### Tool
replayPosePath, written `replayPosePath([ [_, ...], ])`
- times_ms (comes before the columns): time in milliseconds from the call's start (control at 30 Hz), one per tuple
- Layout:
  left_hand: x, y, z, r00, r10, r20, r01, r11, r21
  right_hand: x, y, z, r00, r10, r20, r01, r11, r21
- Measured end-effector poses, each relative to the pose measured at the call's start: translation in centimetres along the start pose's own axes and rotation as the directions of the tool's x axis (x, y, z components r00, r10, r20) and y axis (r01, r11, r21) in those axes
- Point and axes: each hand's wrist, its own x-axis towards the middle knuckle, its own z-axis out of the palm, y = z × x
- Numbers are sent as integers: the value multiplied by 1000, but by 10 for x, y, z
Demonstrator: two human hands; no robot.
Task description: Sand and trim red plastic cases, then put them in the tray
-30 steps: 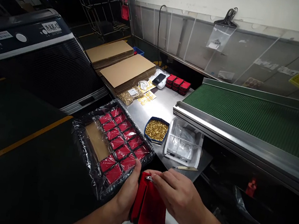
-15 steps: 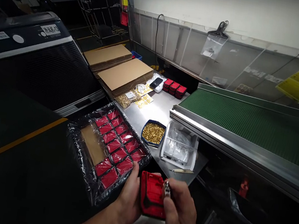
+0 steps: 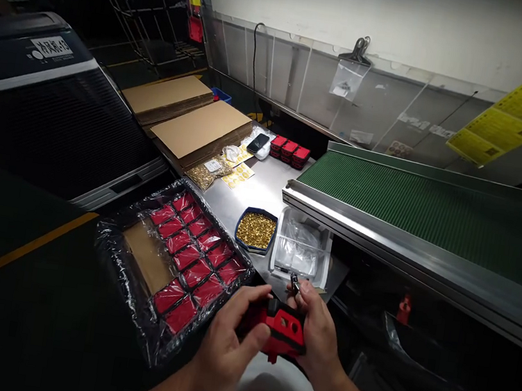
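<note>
My left hand [image 3: 227, 339] is closed around a red and black plastic housing [image 3: 289, 330], thumb on its near side. The housing is tilted, with a face with two openings toward me. My right hand [image 3: 323, 335] rests against the housing's right side. Between its thumb and fingers it also pinches a small shiny metal piece [image 3: 294, 283], whose exact kind I cannot make out. Left of my hands lies a film-lined tray [image 3: 106, 238] holding several red pieces [image 3: 185, 257] in rows, beside a bare cardboard strip.
A blue bin [image 3: 236, 238] of small brass-coloured parts and a white bin [image 3: 276, 259] of clear bags stand on the metal table [image 3: 265, 186]. Red-black stacks [image 3: 289, 151], cardboard sheets [image 3: 203, 126] and a phone [image 3: 258, 143] lie farther back. A green conveyor [image 3: 386, 200] runs along the right.
The housing has been turned over, so its open inside no longer faces me. My left hand has come over it. The metal piece in my right hand has moved up, away from the housing's inside.
</note>
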Motion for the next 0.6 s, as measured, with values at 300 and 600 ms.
replayPosePath([
  [300, 2, -7, 11, 976, -199, 88, 203, 979, -30, 0, -1, -4, 995, -31, 94, 40, 995, -96],
  [600, -9, 18, 10, 960, -176, 218, 169, 984, 53, 7, -7, -7, 953, 160, 259, -186, 980, 77],
])
